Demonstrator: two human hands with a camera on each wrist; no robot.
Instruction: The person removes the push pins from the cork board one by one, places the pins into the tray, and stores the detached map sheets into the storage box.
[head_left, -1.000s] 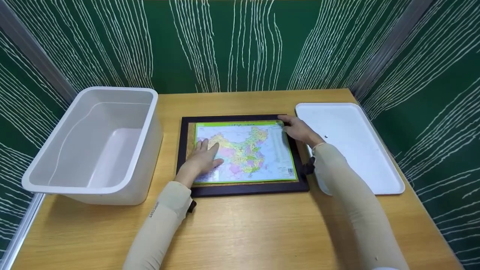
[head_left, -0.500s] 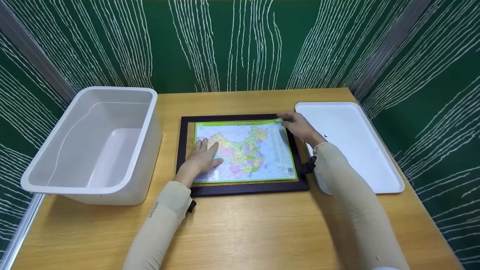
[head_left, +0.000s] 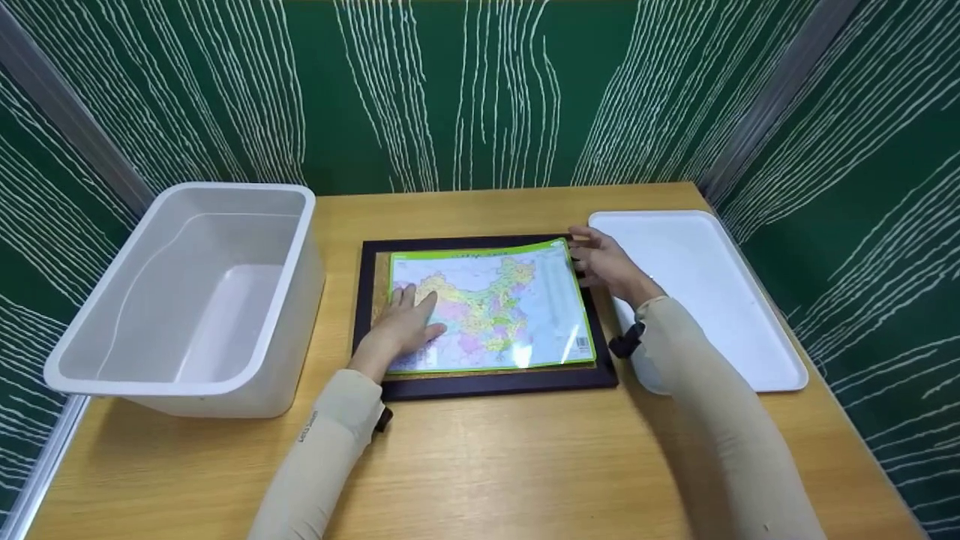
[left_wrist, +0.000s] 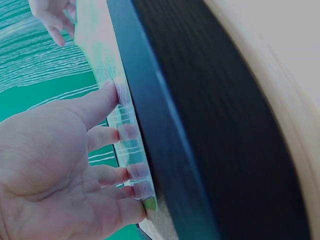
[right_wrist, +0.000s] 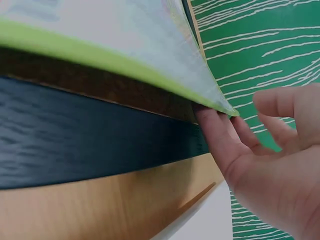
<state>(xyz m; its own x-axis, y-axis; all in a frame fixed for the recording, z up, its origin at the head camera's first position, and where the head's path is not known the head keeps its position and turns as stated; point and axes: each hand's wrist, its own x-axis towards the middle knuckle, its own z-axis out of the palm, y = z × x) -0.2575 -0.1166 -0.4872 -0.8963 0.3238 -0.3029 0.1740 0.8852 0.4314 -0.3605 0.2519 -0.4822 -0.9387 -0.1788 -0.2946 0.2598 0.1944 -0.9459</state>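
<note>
A glossy laminated map [head_left: 487,315] with a green border lies over a dark-framed board [head_left: 495,387], whose cork-coloured surface shows along the edges. My left hand [head_left: 405,324] rests spread on the map's left part, and its fingertips press the sheet in the left wrist view. At the far right corner is my right hand [head_left: 609,266]. The right wrist view shows that corner raised off the board, with one digit of the right hand [right_wrist: 280,155] touching its underside. The other fingers stand apart from the sheet, loosely bent.
On the left of the wooden table [head_left: 480,465] stands a deep white plastic tub [head_left: 296,315]. A shallow white tray [head_left: 712,300] lies to the right, partly under the right forearm. Green walls [head_left: 495,90] with white wavy lines enclose the table.
The map's far right corner has risen from the board. My right hand has shifted slightly right and its fingers have loosened from the corner. The left hand stays in place.
</note>
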